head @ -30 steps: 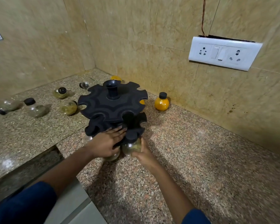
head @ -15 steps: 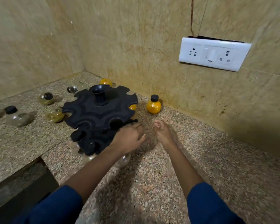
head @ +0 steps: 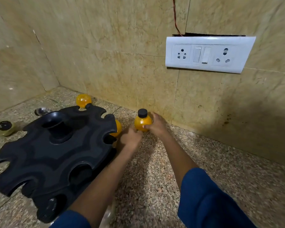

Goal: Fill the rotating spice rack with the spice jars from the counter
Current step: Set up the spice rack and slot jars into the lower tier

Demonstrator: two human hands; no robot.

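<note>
The black two-tier spice rack (head: 53, 155) stands on the granite counter at the left. An upright orange jar with a black cap (head: 141, 123) sits by the wall; my right hand (head: 156, 125) grips it from the right, thumb across its front. My left hand (head: 130, 139) is beside the rack's right edge, fingers curled, just left of that jar and holding nothing that I can see. A second orange jar (head: 118, 128) hangs in a rack slot. Another orange jar (head: 83, 100) lies behind the rack.
A pale yellowish jar (head: 4, 129) and a clear jar (head: 41, 111) lie on the counter at the far left. A white socket-and-switch plate (head: 207, 54) is on the tiled wall. The wall meets the counter just behind the jar.
Both hands left the rack's lower tier and moved toward the wall. My right hand reached the upright orange jar and took hold of it. The camera came closer.
</note>
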